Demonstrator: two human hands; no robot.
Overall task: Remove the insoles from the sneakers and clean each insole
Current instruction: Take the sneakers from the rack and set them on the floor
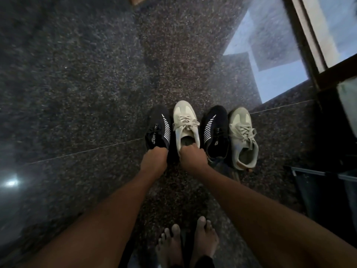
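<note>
While all four shoes stand in a row with toes pointing away, the head view shows the person bent over them, both arms reaching down. The left hand (154, 158) is clenched round the heel rim of the black sneaker (158, 128) at the left end, probably to steady it or to lift it out of the row. The right hand (193, 157) curls over the heel rim of the cream sneaker (185, 120) just beside it, fingertips dipping into the opening. That looks like a reach for the insole, though I cannot tell whether the fingers have hold of it. No insole lies outside a shoe, so all seem to be inside still. A second black sneaker (214, 130) and a grey-green sneaker (243, 136) wait untouched to the right. Everything rests on a dark speckled floor (77, 93), with the person's bare feet (185, 240) close below.
</note>
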